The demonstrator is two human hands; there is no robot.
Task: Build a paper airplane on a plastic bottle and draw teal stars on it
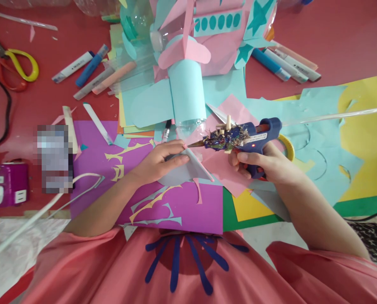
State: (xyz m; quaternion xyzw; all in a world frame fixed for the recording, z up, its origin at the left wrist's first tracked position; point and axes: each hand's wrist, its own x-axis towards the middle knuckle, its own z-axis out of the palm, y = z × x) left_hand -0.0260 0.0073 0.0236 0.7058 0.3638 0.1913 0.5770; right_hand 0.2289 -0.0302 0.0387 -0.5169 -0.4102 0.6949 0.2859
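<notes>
My right hand [254, 162] is wrapped round the grip of a dark blue glue gun [253, 143], whose front is caked with debris. The gun points left, its nozzle close to the fingertips of my left hand [166, 160]. Between thumb and fingers, my left hand pinches a folded grey paper piece [188, 166]. Just beyond stands a bottle wrapped in light blue paper [187, 90], with a pink paper piece [185, 52] at its top. A clear glue stick [337, 115] extends to the right behind the gun.
Purple paper [90, 202] with cut scraps lies at the left front. Scissors [23, 65], markers [90, 65], a phone [54, 158] and a purple power box [12, 183] are on the left. A white cable [49, 202] crosses there. A yellow tape roll [286, 147] lies behind my right hand.
</notes>
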